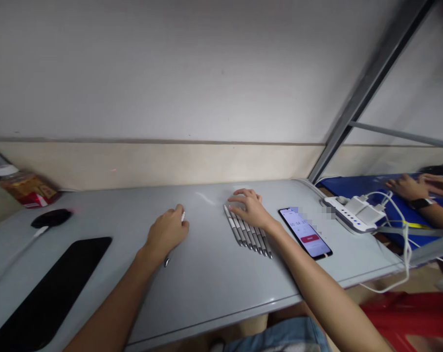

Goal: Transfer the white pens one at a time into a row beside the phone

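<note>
My left hand point(169, 229) is closed around a pen point(166, 262) low over the grey table. One end of this pen shows past the fingers and the other below the palm; its middle is hidden. To the right lies a row of several white-and-grey pens point(246, 237), side by side and slanted. Over the upper ends of that row is my right hand point(251, 209), fingers bent and apart. It appears to touch the pens, though the hand hides part of the row.
Right of the pens lies a lit phone point(305, 232), with a white power strip point(349, 215) beyond. On the left are a black mat point(56, 288), a black oval device point(52, 218) with a cable, and a bottle point(27, 188). Another person's hands point(408, 188) rest at a blue surface.
</note>
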Motion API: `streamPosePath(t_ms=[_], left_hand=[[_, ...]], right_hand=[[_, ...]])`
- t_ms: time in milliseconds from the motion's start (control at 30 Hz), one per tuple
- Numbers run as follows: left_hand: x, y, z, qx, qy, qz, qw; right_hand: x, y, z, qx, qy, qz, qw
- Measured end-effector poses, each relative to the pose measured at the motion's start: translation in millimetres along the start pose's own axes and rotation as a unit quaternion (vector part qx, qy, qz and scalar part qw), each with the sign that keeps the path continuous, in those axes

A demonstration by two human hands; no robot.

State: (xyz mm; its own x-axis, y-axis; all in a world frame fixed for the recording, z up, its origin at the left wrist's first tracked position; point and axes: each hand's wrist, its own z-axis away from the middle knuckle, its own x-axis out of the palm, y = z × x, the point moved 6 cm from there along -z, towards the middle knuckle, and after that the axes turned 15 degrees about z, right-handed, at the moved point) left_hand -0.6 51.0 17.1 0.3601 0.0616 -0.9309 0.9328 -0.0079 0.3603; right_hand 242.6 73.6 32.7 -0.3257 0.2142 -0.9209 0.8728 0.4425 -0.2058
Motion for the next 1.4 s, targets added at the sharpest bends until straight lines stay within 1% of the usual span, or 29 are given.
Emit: streamPosePath(t_ms=[67,167,233,267,300,367,433,500,567,667,733,800,867,967,1067,1133,1200,1300,1400], left_hand=[[-1.5,5,-1,0.029,0.018,0.026,0.999],[-4.8,14,-2,0.086,0.047,0.102,0.99],[-6.3,22,0,0.122,0.056,0.173,0.976],[-6.2,27,2,0.136,0.052,0.21,0.967],[-5.6,32,4,0.145,0.045,0.246,0.957],[-2.0,43,10,0.157,0.015,0.307,0.938],[0.6,55,17,0.188,-0.005,0.354,0.916],[2.2,65,23,0.228,-0.012,0.373,0.899],[3.6,68,26,0.26,-0.007,0.368,0.893],[4.9,63,23,0.284,0.01,0.327,0.901],[4.8,58,19,0.287,0.02,0.296,0.911],[3.0,53,16,0.282,0.033,0.273,0.919],[0.1,51,14,0.28,0.047,0.254,0.924],[-3.3,54,15,0.298,0.065,0.21,0.929],[-4.7,57,17,0.319,0.084,0.154,0.931],[-4.5,59,19,0.325,0.089,0.128,0.933],[-3.8,60,20,0.326,0.086,0.108,0.935],[-4.4,62,21,0.326,0.087,0.078,0.938],[-5.3,63,24,0.34,0.088,0.06,0.934]], right_hand=[[-6,3,-1,0.022,0.028,-0.01,0.999],[-12,2,0,0.034,0.059,-0.036,0.997],[-15,-5,1,0.017,0.073,-0.073,0.994],[-16,-10,2,-0.002,0.076,-0.1,0.992],[-16,-17,3,-0.024,0.074,-0.13,0.988],[-14,-32,6,-0.068,0.054,-0.195,0.977],[-8,-43,8,-0.083,0.018,-0.245,0.966],[-1,-50,10,-0.093,-0.024,-0.259,0.961],[5,-50,10,-0.088,-0.046,-0.25,0.963],[8,-39,6,-0.039,-0.024,-0.252,0.967],[7,-29,4,0.01,-0.003,-0.282,0.959],[5,-20,2,0.053,0.003,-0.329,0.943],[6,-16,2,0.072,-0.026,-0.386,0.919],[10,-19,4,0.076,-0.114,-0.442,0.887],[17,-18,7,0.094,-0.17,-0.449,0.872],[21,-17,8,0.1,-0.195,-0.456,0.862],[24,-17,9,0.096,-0.216,-0.478,0.846],[25,-18,10,0.09,-0.231,-0.509,0.825],[23,-20,12,0.088,-0.238,-0.511,0.821]])
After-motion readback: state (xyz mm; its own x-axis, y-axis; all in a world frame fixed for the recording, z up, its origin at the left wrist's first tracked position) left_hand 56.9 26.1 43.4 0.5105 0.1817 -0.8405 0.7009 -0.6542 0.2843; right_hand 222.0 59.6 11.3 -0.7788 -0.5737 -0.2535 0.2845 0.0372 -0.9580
